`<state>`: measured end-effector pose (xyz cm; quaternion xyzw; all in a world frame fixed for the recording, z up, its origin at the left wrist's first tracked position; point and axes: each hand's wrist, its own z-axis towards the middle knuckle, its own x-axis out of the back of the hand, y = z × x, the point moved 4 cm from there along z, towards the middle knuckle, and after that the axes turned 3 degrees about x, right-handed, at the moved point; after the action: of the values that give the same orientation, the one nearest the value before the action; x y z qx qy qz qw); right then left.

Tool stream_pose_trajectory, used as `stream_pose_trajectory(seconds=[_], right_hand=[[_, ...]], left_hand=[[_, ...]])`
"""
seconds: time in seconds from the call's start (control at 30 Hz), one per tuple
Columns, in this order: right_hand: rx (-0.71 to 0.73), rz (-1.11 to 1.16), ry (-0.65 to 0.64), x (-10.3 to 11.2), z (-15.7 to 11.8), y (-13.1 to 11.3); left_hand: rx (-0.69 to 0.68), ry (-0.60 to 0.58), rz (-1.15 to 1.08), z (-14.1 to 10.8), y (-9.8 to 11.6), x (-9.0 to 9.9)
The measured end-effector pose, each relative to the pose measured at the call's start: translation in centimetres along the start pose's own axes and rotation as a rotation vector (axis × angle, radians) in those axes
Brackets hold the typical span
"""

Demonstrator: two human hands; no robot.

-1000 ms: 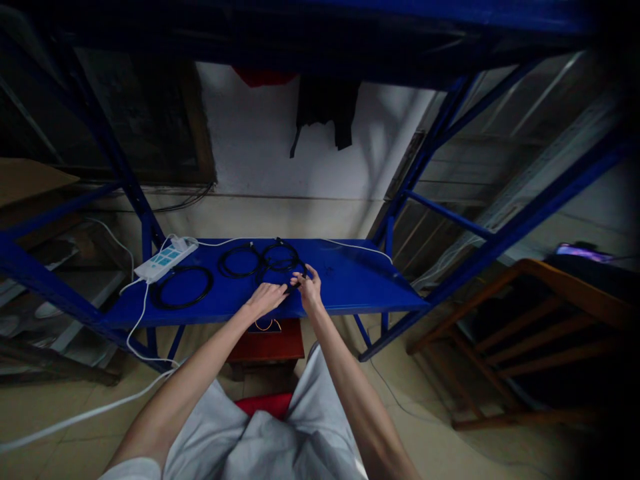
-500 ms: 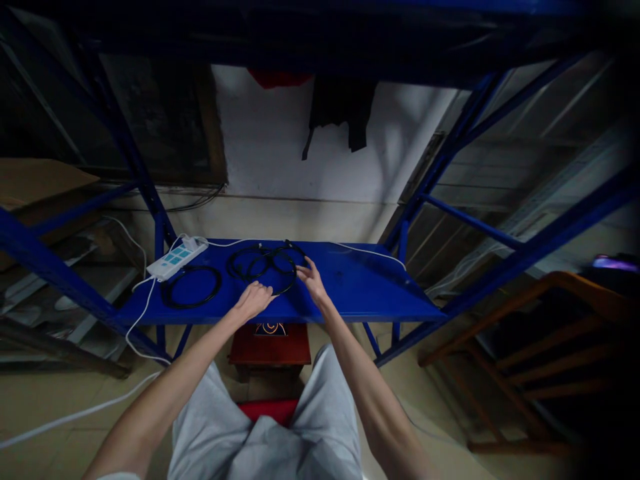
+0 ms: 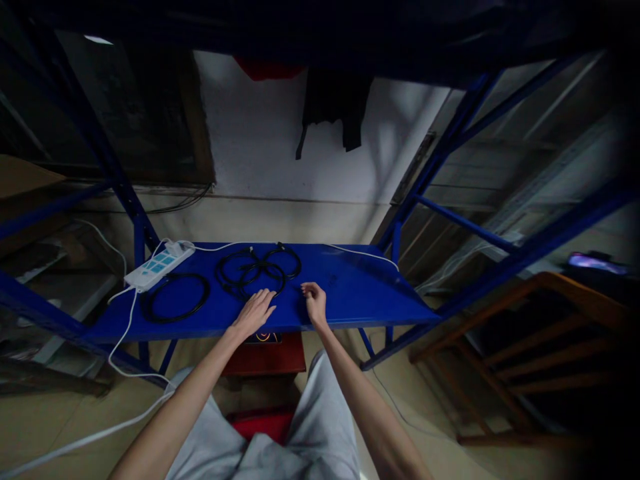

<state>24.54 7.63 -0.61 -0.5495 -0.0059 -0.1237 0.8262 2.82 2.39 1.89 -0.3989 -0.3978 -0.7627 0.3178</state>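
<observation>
Dim light is filling the scene, and the upper rack [image 3: 300, 27] is sinking into near-black. The pale wall [image 3: 260, 140] is catching the most light, with soft, blurry shadows spreading across its right side. A small white glare patch [image 3: 99, 40] is glowing at upper left, and a phone screen [image 3: 597, 263] is shining violet at far right, its detail smearing. On the shelf [image 3: 370, 287], a dark shadow is lying beside the right hand [image 3: 315, 305]. The black cables [image 3: 183, 313] are staying readable against the blue. Wide-angle distortion is stretching the outer uprights, the margins are softening, and blackness is swallowing the right edge.
</observation>
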Motion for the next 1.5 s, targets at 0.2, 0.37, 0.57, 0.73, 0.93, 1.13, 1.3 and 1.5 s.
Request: stream_pose_trajectory(seconds=[0.2,0.37,0.57,0.73,0.93,1.13,1.3,1.5], right_hand=[[0.052,-0.527,0.245,6.1,1.5,0.3],[-0.12,-0.62,0.262,11.6,5.0,2.6],[0.021,-0.644,0.216,11.6,4.8,2.9],[0.103,-0.695,0.14,10.9,4.3,2.7],[0.023,-0.815,0.043,10.6,4.6,3.7],[0.029,-0.897,-0.038,10.3,4.6,3.8],[0.296,-0.975,-0.07,8.9,3.7,1.3],[0.487,-1.038,-0.183,7.2,2.3,-1.3]], left_hand=[[0.014,0.01,0.046,-0.1,-1.1,1.1],[0.047,0.059,0.093,0.3,-1.6,0.1],[0.067,0.02,0.027,0.5,-2.0,-0.7],[0.045,0.009,-0.001,0.3,-1.3,-0.3],[0.038,-0.019,0.081,0.4,-1.4,-0.6],[0.027,-0.011,0.085,0.6,-1.3,-0.2],[0.038,0.037,0.14,0.5,-0.9,0.7],[0.053,0.045,0.229,0.5,-0.9,0.6]])
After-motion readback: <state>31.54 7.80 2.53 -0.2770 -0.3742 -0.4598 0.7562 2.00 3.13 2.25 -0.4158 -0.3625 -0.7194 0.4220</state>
